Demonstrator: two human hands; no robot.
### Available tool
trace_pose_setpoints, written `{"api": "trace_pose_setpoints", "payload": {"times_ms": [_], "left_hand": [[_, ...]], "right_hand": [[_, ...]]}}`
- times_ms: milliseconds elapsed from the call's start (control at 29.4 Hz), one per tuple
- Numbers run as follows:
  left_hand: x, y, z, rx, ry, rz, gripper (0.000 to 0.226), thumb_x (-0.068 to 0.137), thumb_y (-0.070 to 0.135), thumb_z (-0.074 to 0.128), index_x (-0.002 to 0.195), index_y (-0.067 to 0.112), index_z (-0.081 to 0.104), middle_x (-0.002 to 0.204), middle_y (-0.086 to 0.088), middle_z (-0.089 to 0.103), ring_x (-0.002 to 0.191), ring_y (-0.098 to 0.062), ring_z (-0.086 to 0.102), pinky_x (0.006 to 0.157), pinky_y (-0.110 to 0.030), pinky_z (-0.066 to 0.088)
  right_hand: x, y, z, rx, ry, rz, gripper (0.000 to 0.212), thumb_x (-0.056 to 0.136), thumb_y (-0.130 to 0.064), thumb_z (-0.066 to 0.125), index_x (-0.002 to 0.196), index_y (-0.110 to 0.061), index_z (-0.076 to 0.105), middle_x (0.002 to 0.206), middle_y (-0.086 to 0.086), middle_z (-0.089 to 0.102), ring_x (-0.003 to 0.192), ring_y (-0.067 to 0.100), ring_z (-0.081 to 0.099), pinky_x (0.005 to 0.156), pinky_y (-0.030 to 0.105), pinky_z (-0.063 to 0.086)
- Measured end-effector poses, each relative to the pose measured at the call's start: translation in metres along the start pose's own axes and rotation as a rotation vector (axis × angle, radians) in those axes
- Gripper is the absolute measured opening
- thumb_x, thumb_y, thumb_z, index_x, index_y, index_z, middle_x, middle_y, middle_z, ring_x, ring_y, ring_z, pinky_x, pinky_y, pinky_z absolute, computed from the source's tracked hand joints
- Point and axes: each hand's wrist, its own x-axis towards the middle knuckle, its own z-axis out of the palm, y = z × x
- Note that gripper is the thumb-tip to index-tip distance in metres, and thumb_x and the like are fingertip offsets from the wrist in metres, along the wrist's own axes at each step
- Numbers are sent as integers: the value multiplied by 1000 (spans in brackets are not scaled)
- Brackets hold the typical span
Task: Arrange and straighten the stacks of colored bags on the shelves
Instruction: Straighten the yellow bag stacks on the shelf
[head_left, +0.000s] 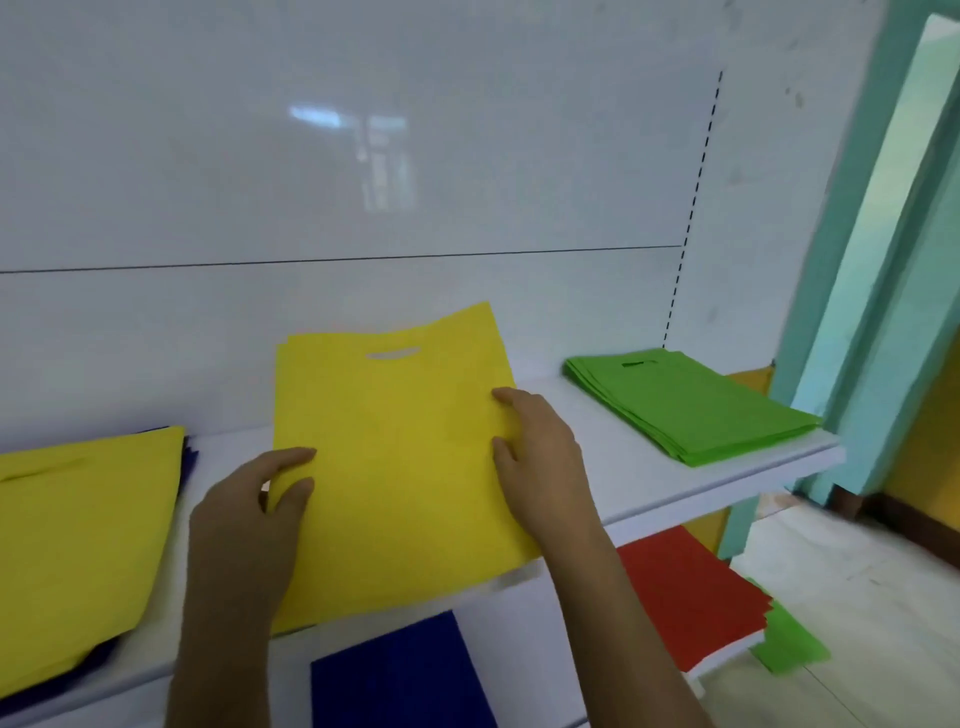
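A stack of yellow bags (395, 457) with a cut-out handle lies in the middle of the white shelf (639, 483), its near edge overhanging the front. My left hand (254, 514) touches the stack's left edge with thumb and fingers. My right hand (540, 457) rests on the stack's right edge, fingers lying on the top bag. A green stack (691, 405) sits at the shelf's right end. Another yellow stack (83, 540) lies at the left on top of dark blue bags (191, 452).
On the lower shelf lie a blue stack (400, 675) and a red stack (685, 597) with green bags (789, 644) sticking out beneath it. A white back panel rises behind the shelves. A teal door frame (872, 291) and pale floor are to the right.
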Motion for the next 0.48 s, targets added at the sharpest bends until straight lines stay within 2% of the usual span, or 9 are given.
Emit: {"api": "trace_pose_setpoints", "payload": {"times_ms": [102,170,272,409,477], "left_hand": [[15,-16,6,45,-68,-32,30,88,6,60,115,19,65,105,-4,61,82,-18,50,69,-30,37],[22,-24,9,64,-139,-70,33,88,7,61,118,20,63,111,-1,58,90,-17,51,75,-32,39],[28,-39,16,151,-294,-162,37,88,13,62,124,22,56,122,-6,54,108,-24,50,91,-34,38],[29,-55,28,490,-480,-224,46,93,38,52,136,30,38,137,-2,41,126,-24,35,100,-32,33],[27,-58,34,559,-472,-229,49,93,46,47,138,33,34,142,1,36,129,-22,32,103,-33,32]], "right_hand": [[18,-2,25,-6,-34,-15,50,91,-13,51,137,-25,39,137,-4,44,118,18,47,90,33,39],[28,0,42,-15,-86,-12,51,92,-14,50,140,-25,35,138,-2,41,118,20,47,91,35,41],[39,5,64,-79,-177,26,53,91,-14,49,140,-24,34,138,0,40,118,25,48,91,38,44],[40,19,88,-228,-344,75,55,88,-10,47,139,-22,32,132,5,39,110,29,51,80,36,44],[36,29,94,-300,-383,103,54,89,-15,49,139,-22,32,132,6,40,114,28,49,84,35,42]]}}
